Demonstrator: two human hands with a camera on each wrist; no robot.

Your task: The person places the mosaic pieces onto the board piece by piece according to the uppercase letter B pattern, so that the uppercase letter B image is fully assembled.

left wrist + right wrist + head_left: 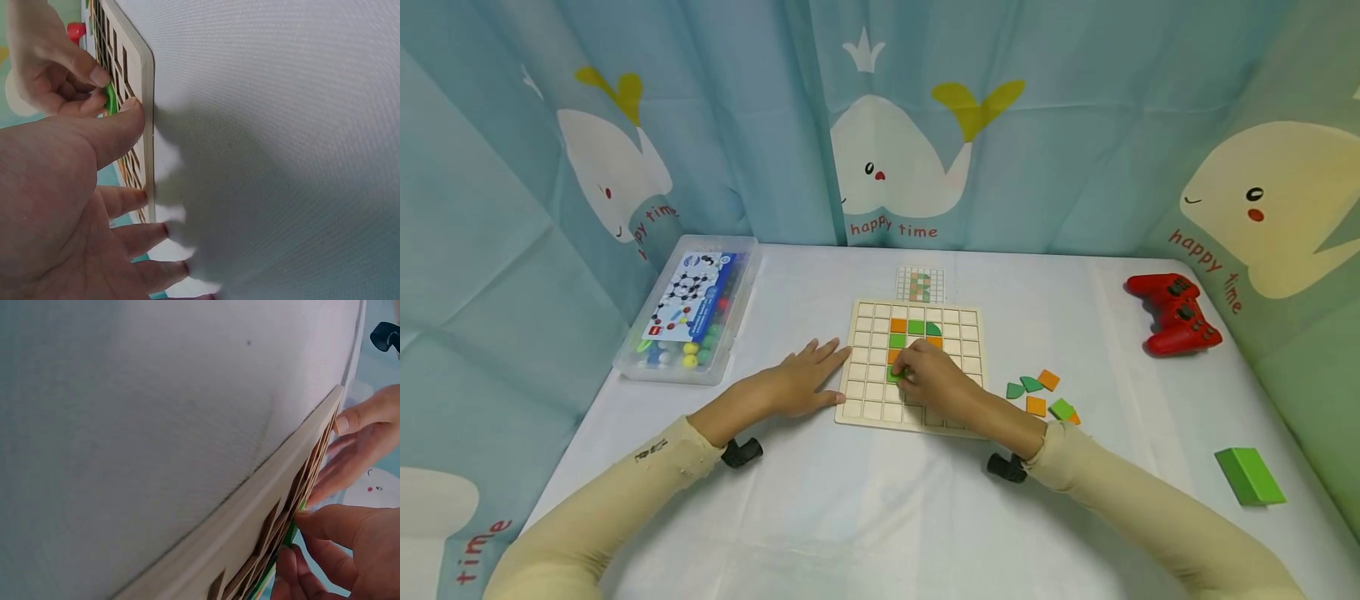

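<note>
A wooden grid board [872,409] lies on the white table, with several orange and green tiles set in its cells. My right hand [936,383] reaches over the board and pinches a green tile [291,532] between thumb and fingers, low against the grid. Part of that tile is hidden by the fingertips. My left hand [805,379] lies spread with straight fingers at the board's left edge, thumb and fingertips touching its rim. Right of the board lie loose pieces, among them an orange square [1036,406], a green square [1062,408] and dark green quarter-round pieces [1032,383].
Behind the board is a small printed pattern card [921,284]. A clear plastic case [722,367] of coloured balls stands at the left. On the right are a red game controller [1172,315] and a green block [1250,477]. A whale-print curtain [1060,167] encloses the table.
</note>
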